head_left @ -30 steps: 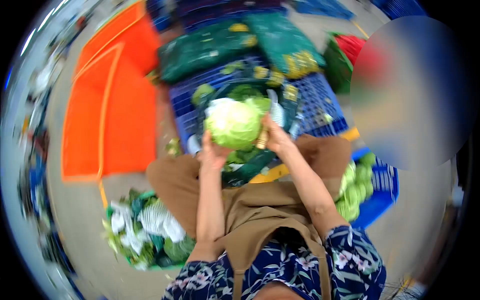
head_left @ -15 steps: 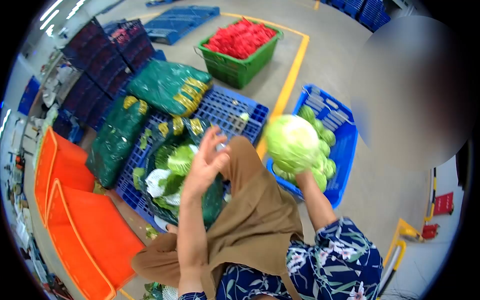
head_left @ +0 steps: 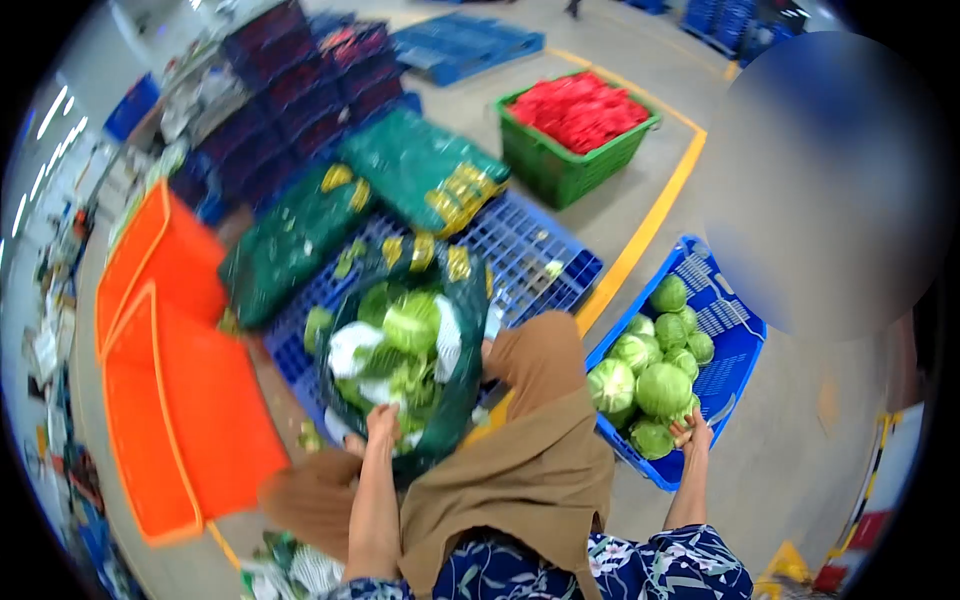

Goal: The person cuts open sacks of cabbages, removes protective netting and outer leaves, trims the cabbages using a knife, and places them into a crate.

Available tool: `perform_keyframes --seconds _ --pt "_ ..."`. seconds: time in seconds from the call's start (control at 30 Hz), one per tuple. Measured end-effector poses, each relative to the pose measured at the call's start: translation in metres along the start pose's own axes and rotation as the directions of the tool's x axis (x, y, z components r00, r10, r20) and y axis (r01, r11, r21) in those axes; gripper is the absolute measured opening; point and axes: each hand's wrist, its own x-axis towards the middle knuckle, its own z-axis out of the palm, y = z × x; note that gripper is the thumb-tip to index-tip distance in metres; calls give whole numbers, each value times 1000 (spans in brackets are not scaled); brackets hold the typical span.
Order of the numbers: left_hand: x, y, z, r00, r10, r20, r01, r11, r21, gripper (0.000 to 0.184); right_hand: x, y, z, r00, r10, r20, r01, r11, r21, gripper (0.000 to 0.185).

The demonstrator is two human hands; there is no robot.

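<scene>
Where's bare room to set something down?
Mostly bare: the blue slatted plastic pallet, right of the open dark green plastic sack. Bare: grey floor between pallet and rectangular green plastic crate. Crowded: the sack's leaf-filled mouth, at the left hand.

Cabbages [head_left: 663, 389] partly hide the inside of the blue crate [head_left: 733, 352].

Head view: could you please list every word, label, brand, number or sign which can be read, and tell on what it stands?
No text can be read in this view.
Open green bag: yellow markings on its rim, too blurred to read.
Rear closed green bag: a yellow marked patch, too blurred to read.
Left closed green bag: small yellow markings, also unreadable.
Blue basket: no readable lettering.
</scene>
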Motion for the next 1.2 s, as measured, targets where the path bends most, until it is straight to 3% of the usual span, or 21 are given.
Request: perform_keyframes --seconds 0.07,0.1,0.13,0.2,0.3,0.37,0.47,0.5,0.57,0.67,0.7,0.73,0.8,0.83,0.87,0.9,0.93,1.0,1.07,1.13,1.2 --pt "61 -80 -28 999 -5 -53 -2 992 -125 23 -10 -19 36 994 -100 -36 79 921 -381 45" --pt "70 -97 -30 966 -79 -247 95 994 57 17 -4 -21 56 977 -200 -71 151 892 -427 41" --pt "140 -175 -32 825 74 -560 220 871 439 24 -28 -38 85 965 -254 -68 184 838 -514 34" --pt "111 -184 -32 709 -190 -680 398 903 163 42 -18 -52 123 888 -451 91 413 695 -589 31" --pt "52 -147 -28 615 -437 -657 484 866 -123 47 -37 -77 213 661 -594 459 735 388 -556 27" --pt "44 -152 -27 590 -500 -634 547 825 -142 68 -82 -90 290 602 -537 591 797 354 -490 21" --pt "56 -168 -26 631 -678 -377 381 694 -611 102 -98 -80 395 539 -351 766 829 379 -411 39" --pt "58 -169 -27 633 -682 -366 433 705 -562 123 -107 -68 431 492 -296 819 853 351 -386 43" --pt "36 -139 -20 671 -670 -318 383 680 -626 127 -151 -40 497 490 -137 861 845 318 -430 47" --pt "47 -154 -21 629 -712 -311 380 632 -676 118 -145 18 577 570 161 806 778 209 -592 42" --pt "50 -157 -18 656 -690 -305 276 596 -754 113 -101 53 601 455 87 886 889 22 -458 48" --pt "58 -164 -18 700 -660 -273 202 549 -811 104 -105 74 614 416 20 909 909 34 -416 54" --pt "73 -174 -19 800 -565 -202 95 452 -887 85 -68 123 641 622 129 772 771 72 -633 57" --pt "79 -177 -21 853 -496 -162 64 408 -911 75 -54 155 647 604 -41 796 795 105 -598 64" --pt "84 -171 -18 840 -444 -312 -26 542 -840 64 -15 193 658 603 -164 781 793 18 -609 78" --pt "82 -143 -13 812 -376 -446 -78 687 -722 59 15 226 660 518 -212 829 855 124 -503 86" --pt "65 -102 -10 773 -287 -565 -120 809 -575 54 -13 226 658 508 -231 830 851 -11 -525 93" --pt "59 -57 -4 748 -225 -624 -88 899 -430 43 -36 224 663 700 55 712 713 -105 -693 53" --pt "76 -65 0 779 -40 -626 -218 919 -329 38 -81 229 659 746 0 666 655 178 -734 32" --pt "71 -26 9 759 65 -647 -108 994 -26 42 -77 264 651 550 71 832 584 680 -444 27" --pt "66 14 22 801 53 -596 -63 998 3 47 -147 252 628 445 183 876 610 654 -447 23"
